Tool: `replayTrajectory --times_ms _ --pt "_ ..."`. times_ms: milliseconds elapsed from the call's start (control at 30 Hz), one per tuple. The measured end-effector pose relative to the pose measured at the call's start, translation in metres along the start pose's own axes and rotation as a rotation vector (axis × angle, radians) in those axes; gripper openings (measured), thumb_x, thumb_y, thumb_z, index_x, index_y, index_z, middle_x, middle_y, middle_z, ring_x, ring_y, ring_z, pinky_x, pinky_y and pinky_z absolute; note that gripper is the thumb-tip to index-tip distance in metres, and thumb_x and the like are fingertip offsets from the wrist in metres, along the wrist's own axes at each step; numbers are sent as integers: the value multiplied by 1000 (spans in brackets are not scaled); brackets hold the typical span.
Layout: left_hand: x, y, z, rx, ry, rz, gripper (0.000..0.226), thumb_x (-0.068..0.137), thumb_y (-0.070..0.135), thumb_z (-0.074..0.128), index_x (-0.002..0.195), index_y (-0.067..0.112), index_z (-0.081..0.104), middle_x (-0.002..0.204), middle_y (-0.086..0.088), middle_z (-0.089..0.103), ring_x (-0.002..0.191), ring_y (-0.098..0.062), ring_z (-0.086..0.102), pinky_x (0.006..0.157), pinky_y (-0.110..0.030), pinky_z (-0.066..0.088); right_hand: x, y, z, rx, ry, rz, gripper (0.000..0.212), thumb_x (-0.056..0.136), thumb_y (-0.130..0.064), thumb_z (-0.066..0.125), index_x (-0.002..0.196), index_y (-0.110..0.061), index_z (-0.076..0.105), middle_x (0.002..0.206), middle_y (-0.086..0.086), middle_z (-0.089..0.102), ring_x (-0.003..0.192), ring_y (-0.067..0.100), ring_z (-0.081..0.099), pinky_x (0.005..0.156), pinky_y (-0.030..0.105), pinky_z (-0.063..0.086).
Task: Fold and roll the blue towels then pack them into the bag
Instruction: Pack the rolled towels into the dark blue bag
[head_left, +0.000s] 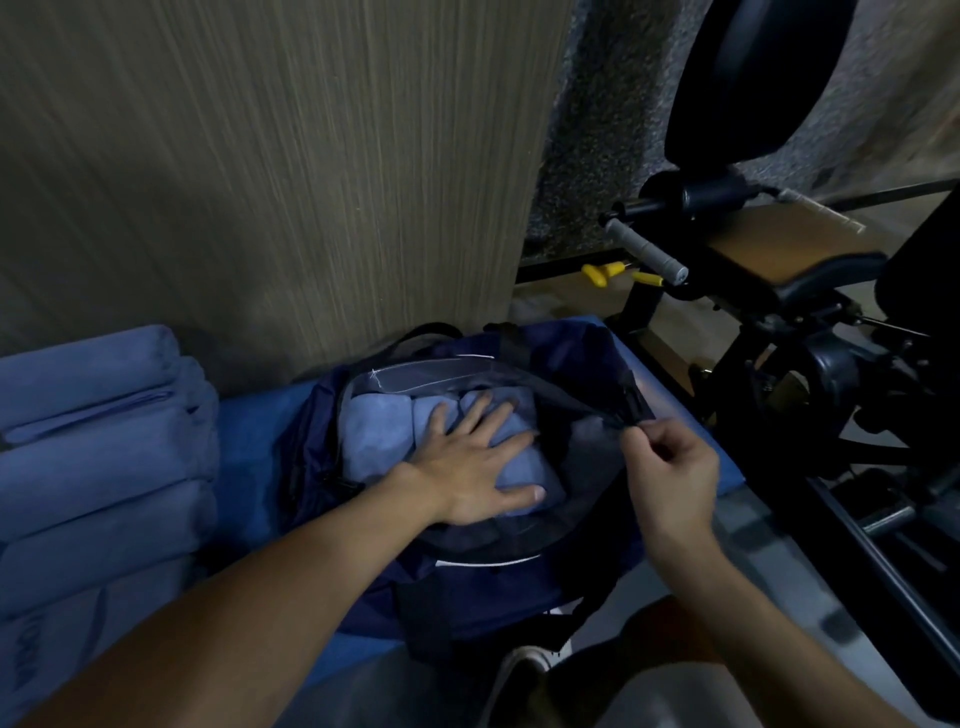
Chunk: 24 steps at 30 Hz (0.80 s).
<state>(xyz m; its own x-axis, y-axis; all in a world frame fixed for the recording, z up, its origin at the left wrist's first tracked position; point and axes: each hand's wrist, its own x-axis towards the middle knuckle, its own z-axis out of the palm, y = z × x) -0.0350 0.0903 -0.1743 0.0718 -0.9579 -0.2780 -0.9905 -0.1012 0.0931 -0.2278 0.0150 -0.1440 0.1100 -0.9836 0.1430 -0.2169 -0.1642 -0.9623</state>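
Two hands work at a navy bag (467, 587) lying open on a blue padded surface (260, 426), seen from the head camera. Inside the bag, pale blue rolled towels (374, 431) sit packed side by side and fill most of the opening. The left hand (478, 462) lies flat on top of them, fingers spread and straight, pressing down and gripping nothing. The right hand (670, 467) pinches a dark tab (631, 410) on the bag's right rim between thumb and fingertips; whether it is a zip pull or a buckle cannot be told. A clear plastic panel edges the far side of the opening.

To the left on the same surface, well apart from the bag, more rolled towels (104, 441) in a deeper blue lie stacked against each other. A wood-grain wall panel (260, 156) rises directly behind the bag. To the right stands black gym equipment (779, 312) with a grey grip handle (644, 249) and yellow knobs (602, 273) near it, on a speckled floor. A white-soled shoe (519, 670) shows at the bottom edge, below the bag.
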Motion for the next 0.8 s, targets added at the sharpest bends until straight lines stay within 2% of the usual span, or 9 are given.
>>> replayTrajectory --times_ms 67,167,267,367,467,567,633,733,800 --pt "0 0 -1 15 -6 2 81 84 82 15 153 41 0 160 5 -25 142 -16 -34 114 -60 -10 2 -3 4 25 -12 29 8 81 -6 62 78 -3 55 72 13 57 67 17 53 66 35 45" --pt "2 4 -3 33 -23 3 81 85 80 19 153 37 8 160 5 -23 142 -17 -34 112 -64 -8 14 -12 9 -47 -142 -26 33 83 -14 70 105 -22 47 84 2 54 75 14 55 67 30 46" --pt "6 9 -5 43 -26 -6 80 85 80 22 151 36 17 161 4 -20 143 -19 -32 111 -67 -5 26 -13 11 -193 -238 -148 34 87 -26 70 118 -26 56 74 -4 47 68 10 49 62 24 42" --pt "7 9 -4 48 -19 -2 79 85 80 22 151 36 15 161 3 -21 143 -20 -32 111 -67 -6 33 -8 13 -158 -204 -145 23 89 -22 67 111 -25 63 68 -7 43 59 6 41 57 25 38" --pt "7 7 -4 60 -18 -7 83 84 82 20 153 36 10 161 3 -22 143 -19 -32 111 -66 -5 31 -9 13 -58 -207 -105 18 88 -12 65 100 -25 64 65 -8 47 57 5 42 56 26 39" --pt "6 8 -5 46 11 -16 87 81 85 20 153 37 10 162 4 -19 145 -17 -28 112 -65 -3 32 -7 12 -56 -214 -130 26 82 -13 73 91 -29 55 83 0 55 75 12 54 68 26 46" --pt "5 7 -5 16 39 -21 88 80 86 18 153 37 12 162 6 -17 145 -15 -26 112 -64 -2 33 -6 11 -82 -215 -147 31 79 -14 76 88 -26 49 97 7 55 91 20 57 78 32 51" --pt "4 6 -3 -7 51 -28 87 79 86 8 152 38 12 161 9 -19 145 -12 -27 113 -62 -3 33 -11 11 -37 -220 -168 29 81 -9 74 87 -17 47 92 14 57 89 31 59 76 48 52" --pt "4 6 -2 22 57 -23 87 79 86 10 152 39 11 160 8 -23 144 -13 -29 113 -62 -3 36 -20 10 15 -197 -174 28 82 -5 72 86 -16 46 86 8 57 81 27 59 72 45 52"
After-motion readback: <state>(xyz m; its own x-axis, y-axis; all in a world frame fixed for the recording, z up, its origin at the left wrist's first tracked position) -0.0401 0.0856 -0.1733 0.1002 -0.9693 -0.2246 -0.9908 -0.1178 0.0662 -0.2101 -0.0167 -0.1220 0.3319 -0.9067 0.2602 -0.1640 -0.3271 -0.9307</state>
